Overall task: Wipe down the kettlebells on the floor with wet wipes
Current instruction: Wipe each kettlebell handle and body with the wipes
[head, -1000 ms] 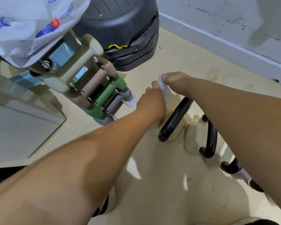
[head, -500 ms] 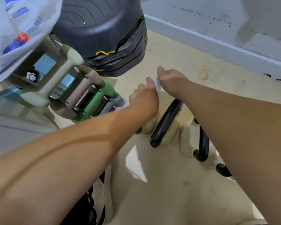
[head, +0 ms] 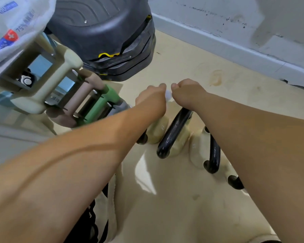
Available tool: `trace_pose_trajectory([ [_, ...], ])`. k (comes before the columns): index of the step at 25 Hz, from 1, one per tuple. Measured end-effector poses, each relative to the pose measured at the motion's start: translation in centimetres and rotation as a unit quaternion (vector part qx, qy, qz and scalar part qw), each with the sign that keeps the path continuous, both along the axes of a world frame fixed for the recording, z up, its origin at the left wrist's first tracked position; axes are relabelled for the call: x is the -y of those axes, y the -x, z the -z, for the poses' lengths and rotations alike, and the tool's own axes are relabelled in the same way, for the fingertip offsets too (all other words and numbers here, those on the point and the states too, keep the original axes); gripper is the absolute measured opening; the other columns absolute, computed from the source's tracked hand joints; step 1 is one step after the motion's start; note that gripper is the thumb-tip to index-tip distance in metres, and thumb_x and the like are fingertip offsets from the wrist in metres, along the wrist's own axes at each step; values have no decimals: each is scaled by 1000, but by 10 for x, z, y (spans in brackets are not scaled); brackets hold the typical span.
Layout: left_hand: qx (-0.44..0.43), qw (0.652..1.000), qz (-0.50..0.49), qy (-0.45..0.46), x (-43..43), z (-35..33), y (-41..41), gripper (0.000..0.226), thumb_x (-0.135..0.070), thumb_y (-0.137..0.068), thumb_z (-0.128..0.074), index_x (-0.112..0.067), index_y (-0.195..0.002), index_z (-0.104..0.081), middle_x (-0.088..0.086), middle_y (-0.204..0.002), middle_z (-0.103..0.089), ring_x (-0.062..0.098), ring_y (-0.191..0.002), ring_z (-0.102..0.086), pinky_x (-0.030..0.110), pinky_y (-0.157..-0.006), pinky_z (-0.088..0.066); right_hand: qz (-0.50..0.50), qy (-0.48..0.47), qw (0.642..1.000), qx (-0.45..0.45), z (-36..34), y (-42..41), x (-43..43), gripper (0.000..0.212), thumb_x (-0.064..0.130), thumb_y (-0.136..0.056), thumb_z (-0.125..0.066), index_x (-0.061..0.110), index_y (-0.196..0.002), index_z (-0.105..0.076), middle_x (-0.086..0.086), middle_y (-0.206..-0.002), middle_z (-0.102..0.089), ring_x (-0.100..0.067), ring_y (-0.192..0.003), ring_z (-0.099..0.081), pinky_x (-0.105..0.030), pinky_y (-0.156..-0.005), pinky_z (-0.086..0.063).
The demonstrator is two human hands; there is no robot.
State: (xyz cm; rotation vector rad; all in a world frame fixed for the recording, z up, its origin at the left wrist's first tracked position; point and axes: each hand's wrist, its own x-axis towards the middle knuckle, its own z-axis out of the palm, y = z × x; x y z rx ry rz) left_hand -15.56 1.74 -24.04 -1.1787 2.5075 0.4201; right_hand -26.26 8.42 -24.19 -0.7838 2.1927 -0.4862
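Left hand [head: 151,98] and right hand [head: 188,92] close together, both pinching a small white wet wipe [head: 168,95] above cream kettlebells [head: 180,140] with black handles on the floor [head: 165,207] — coloured dumbbells [head: 102,105] racked at left.

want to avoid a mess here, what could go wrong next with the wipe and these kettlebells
1. The left hand and right hand both pinch the small wet wipe; pulling it apart could tear it or drop it on the floor.
2. The kettlebells stand tightly packed, so their facing sides may get missed.
3. The left forearm passes close to the dumbbells and might knock them.
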Motion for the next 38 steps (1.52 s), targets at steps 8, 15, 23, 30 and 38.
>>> trace_pose_trajectory([
  [8, -278, 939, -198, -49, -88, 39, -132, 52, -25, -103, -45, -18, -152, -30, 4, -135, -54, 25, -120, -49, 41, -102, -41, -115, 48, 992, -23, -13, -31, 7, 49, 47, -100, -51, 18, -140, -56, -4, -146, -53, -26, -135, -48, -36, -109, -38],
  [15, -126, 986, -81, -75, -14, 11, -60, 24, -31, -104, -40, -10, -116, -42, 5, -98, -55, 26, -85, -57, 34, -64, -38, -120, 33, 991, -49, -8, -32, 15, 40, 47, -98, -53, 17, -121, -65, -7, -125, -66, -29, -114, -59, -40, -99, -49],
  [23, -246, 961, -124, -4, -58, 46, -128, 49, -26, -100, -47, -14, -145, -34, 8, -124, -55, 29, -110, -51, 46, -89, -46, -151, 47, 983, -94, -8, -36, 21, 43, 50, -98, -55, 32, -137, -56, 2, -133, -59, -24, -122, -55, -38, -99, -46],
  [30, -182, 976, -111, 44, -1, 30, -126, 33, -45, -98, -47, -14, -108, -48, 5, -92, -60, 28, -79, -58, 41, -66, -48, -142, 37, 987, -62, -11, -33, 25, 45, 54, -92, -61, 50, -137, -56, 15, -132, -64, -14, -125, -56, -36, -106, -44],
  [38, -62, 989, 25, 132, 33, 29, -52, 35, -27, -99, -54, -12, -129, -45, 9, -122, -55, 31, -109, -59, 38, -70, -40, -31, 50, 998, -35, -7, -40, 42, 31, 54, -85, -69, 47, -115, -72, 15, -107, -73, -14, -104, -67, -31, -92, -53],
])
